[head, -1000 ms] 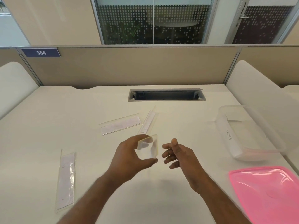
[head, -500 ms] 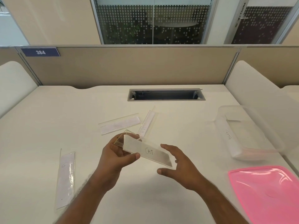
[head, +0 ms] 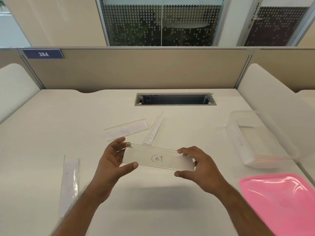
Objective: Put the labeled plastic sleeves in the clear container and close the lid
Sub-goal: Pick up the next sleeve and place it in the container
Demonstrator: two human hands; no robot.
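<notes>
A clear plastic sleeve labeled "CAT" [head: 157, 158] is held level above the desk, facing me. My left hand [head: 112, 163] grips its left end and my right hand [head: 200, 165] grips its right end. Three more sleeves lie on the desk: one at the left [head: 69, 181], one behind my hands [head: 126, 129], and a narrow one [head: 154, 130] beside it. The clear container [head: 289, 151] stands open at the right with one labeled sleeve [head: 242, 142] leaning inside against its near wall. The pink lid [head: 279, 201] lies flat at the lower right.
A cable slot [head: 174, 99] is cut into the white desk [head: 51, 126] at the back. Beige partitions bound the desk at the rear and white dividers rise at both sides.
The sleeve was turned from end-on in my left hand to level and facing me. My right hand came in and took hold of its right end.
</notes>
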